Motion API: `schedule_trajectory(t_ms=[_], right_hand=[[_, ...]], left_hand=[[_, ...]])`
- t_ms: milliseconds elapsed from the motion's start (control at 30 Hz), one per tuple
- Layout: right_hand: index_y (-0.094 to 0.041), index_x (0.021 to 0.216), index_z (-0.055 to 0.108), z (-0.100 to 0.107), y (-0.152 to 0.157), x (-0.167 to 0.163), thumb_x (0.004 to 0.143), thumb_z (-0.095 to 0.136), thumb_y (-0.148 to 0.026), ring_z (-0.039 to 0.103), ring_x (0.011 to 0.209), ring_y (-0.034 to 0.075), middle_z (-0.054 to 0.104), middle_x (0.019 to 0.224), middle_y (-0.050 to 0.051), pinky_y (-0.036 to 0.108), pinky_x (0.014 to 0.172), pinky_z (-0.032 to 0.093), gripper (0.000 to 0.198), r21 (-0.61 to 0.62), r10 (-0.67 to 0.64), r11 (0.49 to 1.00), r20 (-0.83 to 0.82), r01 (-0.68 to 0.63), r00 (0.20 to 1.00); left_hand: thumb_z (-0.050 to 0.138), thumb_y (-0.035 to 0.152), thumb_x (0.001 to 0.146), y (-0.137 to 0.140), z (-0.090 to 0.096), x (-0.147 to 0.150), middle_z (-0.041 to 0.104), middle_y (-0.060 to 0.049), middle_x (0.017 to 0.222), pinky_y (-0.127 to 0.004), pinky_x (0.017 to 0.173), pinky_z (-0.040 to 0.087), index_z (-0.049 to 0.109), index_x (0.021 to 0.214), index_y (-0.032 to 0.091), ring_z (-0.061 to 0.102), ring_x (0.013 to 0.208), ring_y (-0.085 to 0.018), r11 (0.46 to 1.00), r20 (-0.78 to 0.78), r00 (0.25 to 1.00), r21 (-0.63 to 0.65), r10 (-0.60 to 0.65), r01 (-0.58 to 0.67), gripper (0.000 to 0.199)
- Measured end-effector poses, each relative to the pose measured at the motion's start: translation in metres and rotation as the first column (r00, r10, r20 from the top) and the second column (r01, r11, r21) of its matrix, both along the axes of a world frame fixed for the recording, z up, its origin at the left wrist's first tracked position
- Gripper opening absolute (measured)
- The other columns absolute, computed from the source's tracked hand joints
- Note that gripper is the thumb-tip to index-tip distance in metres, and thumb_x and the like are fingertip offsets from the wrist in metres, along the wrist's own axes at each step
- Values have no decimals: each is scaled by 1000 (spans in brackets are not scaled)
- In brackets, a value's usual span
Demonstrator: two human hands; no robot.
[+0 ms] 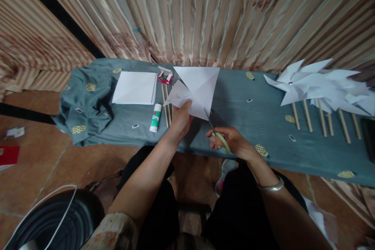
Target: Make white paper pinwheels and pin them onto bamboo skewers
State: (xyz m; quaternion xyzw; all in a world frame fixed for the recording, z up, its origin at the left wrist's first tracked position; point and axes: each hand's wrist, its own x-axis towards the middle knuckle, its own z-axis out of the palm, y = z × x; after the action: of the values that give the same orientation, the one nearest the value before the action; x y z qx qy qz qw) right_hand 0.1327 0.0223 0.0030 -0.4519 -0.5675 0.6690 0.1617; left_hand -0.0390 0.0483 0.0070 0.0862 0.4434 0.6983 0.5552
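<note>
My left hand (182, 119) grips a white square sheet of paper (202, 82) by its lower part, above the cloth-covered table. One slit is open at the sheet's left side, and the flaps there stand apart. In my right hand (228, 140) is a pair of scissors (219, 140) with light green handles. Their blades point up and left and meet the sheet's lower right corner. Whether the blades are parted is hard to make out.
Left of the sheet lie a stack of white paper (134, 88), a small red box of pins (165, 75), wooden sticks (165, 105) and a glue stick (155, 118). Several paper pinwheels (310, 86) on sticks lie at the right. A pleated curtain (190, 15) hangs behind the table (243, 125).
</note>
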Motion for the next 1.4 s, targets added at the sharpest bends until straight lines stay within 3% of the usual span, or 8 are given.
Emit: schedule_trajectory(t_ms=[333, 633, 1000, 1400], right_hand=[[-16, 80, 69, -2, 1, -2, 65, 76, -60, 53, 55, 11, 62, 62, 1, 23, 51, 42, 47, -11, -12, 1000, 6, 12, 1000], [-16, 78, 68, -3, 1, -2, 63, 79, -58, 53, 55, 10, 62, 60, 0, 23, 52, 42, 46, -21, -27, 999, 4, 28, 1000], [-17, 79, 67, -7, 1, -3, 54, 85, -54, 55, 53, 10, 63, 58, -2, 23, 51, 44, 48, -138, -101, 985, -2, 100, 995], [-16, 81, 68, -10, 0, -2, 53, 87, -49, 55, 52, 9, 63, 59, -2, 22, 51, 44, 48, -161, -119, 980, -11, 116, 993]], left_hand=[[66, 8, 70, 0, -6, -1, 73, 0, 87, -31, 84, 54, 60, 114, 18, 69, 78, -15, 999, -10, 1000, 50, -17, 17, 46], [79, 12, 52, 4, -20, -2, 73, -2, 99, -33, 93, 48, 62, 114, 20, 67, 96, -19, 980, -154, 988, 191, -26, 55, 65], [75, 12, 52, 5, -25, -3, 73, -3, 100, -32, 87, 49, 61, 114, 21, 67, 88, -18, 982, -200, 979, 178, -23, 59, 64], [77, 11, 51, 3, -21, -2, 73, 0, 89, -29, 81, 48, 65, 107, 19, 65, 80, -15, 985, -185, 982, 165, -30, 61, 58]])
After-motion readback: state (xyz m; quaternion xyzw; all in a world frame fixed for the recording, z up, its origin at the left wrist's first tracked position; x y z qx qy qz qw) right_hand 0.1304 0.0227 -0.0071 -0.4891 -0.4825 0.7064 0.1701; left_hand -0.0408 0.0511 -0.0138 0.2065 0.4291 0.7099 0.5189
